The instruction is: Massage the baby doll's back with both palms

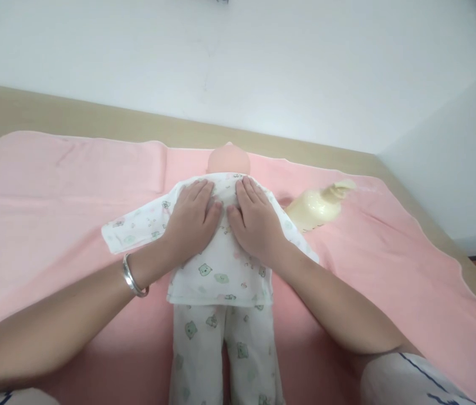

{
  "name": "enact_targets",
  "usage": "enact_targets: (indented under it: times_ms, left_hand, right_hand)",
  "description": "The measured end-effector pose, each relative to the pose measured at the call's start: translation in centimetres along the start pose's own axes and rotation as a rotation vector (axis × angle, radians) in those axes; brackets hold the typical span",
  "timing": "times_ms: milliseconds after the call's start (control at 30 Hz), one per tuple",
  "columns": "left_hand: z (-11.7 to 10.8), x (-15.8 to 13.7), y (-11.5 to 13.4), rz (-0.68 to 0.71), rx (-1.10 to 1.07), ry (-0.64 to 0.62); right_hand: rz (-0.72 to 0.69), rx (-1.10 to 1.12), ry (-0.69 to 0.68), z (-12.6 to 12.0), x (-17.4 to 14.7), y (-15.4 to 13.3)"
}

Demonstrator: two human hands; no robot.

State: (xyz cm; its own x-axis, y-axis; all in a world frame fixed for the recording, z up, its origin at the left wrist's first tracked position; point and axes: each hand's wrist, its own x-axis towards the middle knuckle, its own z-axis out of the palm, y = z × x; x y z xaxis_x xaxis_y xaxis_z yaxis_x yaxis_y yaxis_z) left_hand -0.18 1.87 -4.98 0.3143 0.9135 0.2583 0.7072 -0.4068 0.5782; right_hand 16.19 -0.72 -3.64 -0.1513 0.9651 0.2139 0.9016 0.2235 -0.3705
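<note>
A baby doll lies stretched out on a pink sheet, its bare head (228,160) at the far end. It wears a white long-sleeved top (221,278) and matching trousers (244,351), both printed with small green animals. My left hand (195,216) rests flat on the left upper part of the top, fingers stretched toward the head. On the right upper part lies my right hand (258,219), also flat, its thumb near the left one. Both palms are hidden against the cloth. The doll's face and hands do not show.
The pink sheet (52,225) covers most of a pale wooden surface (94,117). Right of the doll, a cream pump bottle (316,207) lies on its side close to the sleeve. White walls (238,62) stand behind and to the right.
</note>
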Motion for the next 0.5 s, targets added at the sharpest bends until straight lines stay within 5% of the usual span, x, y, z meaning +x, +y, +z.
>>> enact_targets:
  times_ms: [233, 500]
  left_hand:
    - [-0.7, -0.7, 1.2, 0.032, 0.118, -0.04]
    - [-1.5, -2.2, 2.9, 0.235, 0.311, -0.094]
  right_hand:
    - [-0.114, -0.131, -0.071, -1.2, 0.4, 0.5]
    - [-0.139, -0.258, -0.084, -2.4, 0.6, 0.5]
